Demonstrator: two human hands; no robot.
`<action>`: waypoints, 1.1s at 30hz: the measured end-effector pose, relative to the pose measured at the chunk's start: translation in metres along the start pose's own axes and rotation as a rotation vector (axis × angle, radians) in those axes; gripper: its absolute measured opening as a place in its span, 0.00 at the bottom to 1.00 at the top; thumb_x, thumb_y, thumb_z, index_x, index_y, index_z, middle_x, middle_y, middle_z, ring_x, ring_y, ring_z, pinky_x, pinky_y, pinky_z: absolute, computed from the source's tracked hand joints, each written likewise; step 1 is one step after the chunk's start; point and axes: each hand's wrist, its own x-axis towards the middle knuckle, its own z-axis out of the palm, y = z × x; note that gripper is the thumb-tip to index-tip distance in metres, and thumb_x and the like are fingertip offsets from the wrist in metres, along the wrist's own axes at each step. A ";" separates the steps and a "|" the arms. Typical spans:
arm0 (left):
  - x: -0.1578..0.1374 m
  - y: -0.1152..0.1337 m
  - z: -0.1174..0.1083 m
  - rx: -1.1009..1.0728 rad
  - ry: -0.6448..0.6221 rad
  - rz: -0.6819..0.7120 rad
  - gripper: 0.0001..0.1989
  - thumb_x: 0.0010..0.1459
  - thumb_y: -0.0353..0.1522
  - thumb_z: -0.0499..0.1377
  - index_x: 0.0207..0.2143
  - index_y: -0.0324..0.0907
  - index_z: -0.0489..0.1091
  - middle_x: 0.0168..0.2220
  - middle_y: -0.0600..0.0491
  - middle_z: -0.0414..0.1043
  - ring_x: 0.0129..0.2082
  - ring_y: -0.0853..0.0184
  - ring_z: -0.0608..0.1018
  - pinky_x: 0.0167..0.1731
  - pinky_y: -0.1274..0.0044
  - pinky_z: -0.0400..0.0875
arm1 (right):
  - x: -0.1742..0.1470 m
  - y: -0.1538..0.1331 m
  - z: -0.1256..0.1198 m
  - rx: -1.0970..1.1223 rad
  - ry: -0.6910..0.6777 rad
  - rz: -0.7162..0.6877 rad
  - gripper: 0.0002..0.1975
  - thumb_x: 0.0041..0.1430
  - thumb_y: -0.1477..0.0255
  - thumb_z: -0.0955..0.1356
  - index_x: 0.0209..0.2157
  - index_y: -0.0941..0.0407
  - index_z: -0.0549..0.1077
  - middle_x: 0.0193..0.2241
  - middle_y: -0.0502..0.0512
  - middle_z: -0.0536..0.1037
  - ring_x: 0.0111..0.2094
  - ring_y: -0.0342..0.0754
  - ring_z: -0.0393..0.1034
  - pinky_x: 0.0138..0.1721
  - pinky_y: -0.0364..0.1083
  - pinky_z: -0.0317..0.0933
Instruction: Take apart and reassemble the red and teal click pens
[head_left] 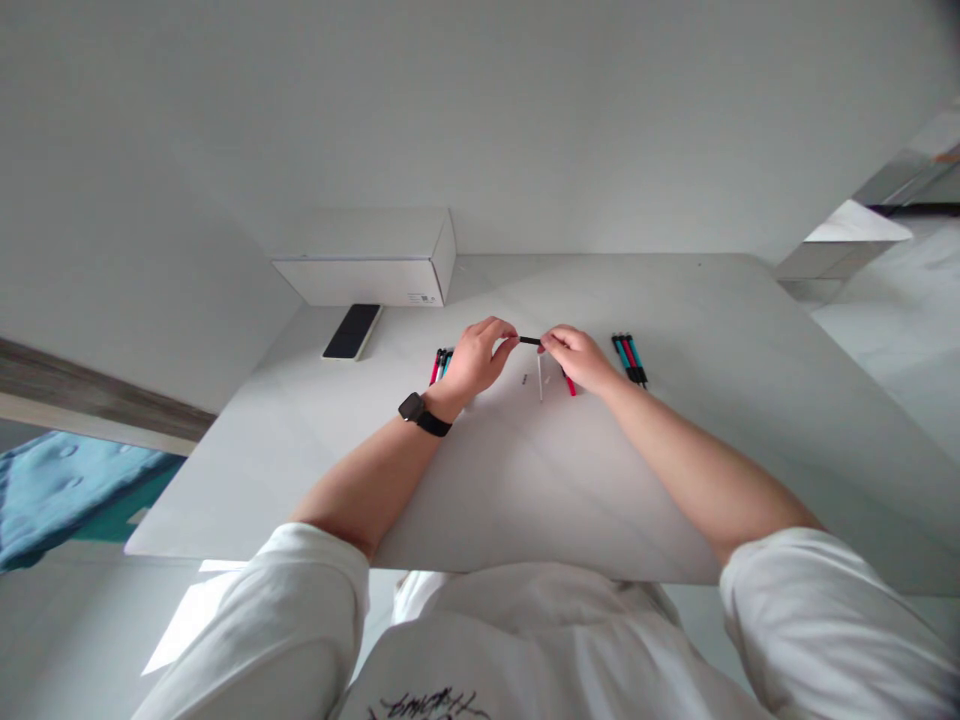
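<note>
Between the front and back edges of the table [570, 500], the left hand [477, 357] and right hand [579, 357] pinch a thin black tube [529, 341], fingertips closed on its ends.

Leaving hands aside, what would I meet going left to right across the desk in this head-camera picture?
Smartphone, partly hidden pen bunch, held black pen part, red pen part, teal-and-red pen row.

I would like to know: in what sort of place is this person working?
Probably a room in a home, though a small office is possible: a blue tufted cushion, as it seems, shows at the left edge, and a phone lies on the plain white table.
</note>
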 end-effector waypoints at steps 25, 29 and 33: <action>0.000 0.001 -0.001 -0.063 0.052 -0.025 0.05 0.73 0.33 0.57 0.43 0.44 0.72 0.43 0.48 0.76 0.46 0.62 0.78 0.49 0.69 0.74 | -0.002 -0.002 0.004 0.141 0.030 0.080 0.17 0.67 0.52 0.67 0.41 0.51 0.75 0.42 0.56 0.81 0.43 0.53 0.75 0.47 0.51 0.67; 0.000 0.001 -0.001 -0.054 0.053 -0.041 0.05 0.73 0.34 0.57 0.43 0.44 0.72 0.43 0.48 0.76 0.46 0.62 0.78 0.49 0.68 0.74 | -0.003 0.000 0.006 0.179 0.014 0.108 0.17 0.67 0.51 0.67 0.44 0.50 0.74 0.43 0.54 0.81 0.43 0.52 0.75 0.47 0.51 0.68; 0.000 0.000 0.000 -0.061 0.039 -0.040 0.05 0.72 0.34 0.57 0.43 0.44 0.72 0.44 0.48 0.77 0.47 0.62 0.78 0.49 0.68 0.74 | -0.003 0.001 0.008 0.141 0.028 0.101 0.17 0.70 0.52 0.64 0.40 0.51 0.74 0.38 0.54 0.80 0.42 0.53 0.75 0.45 0.51 0.67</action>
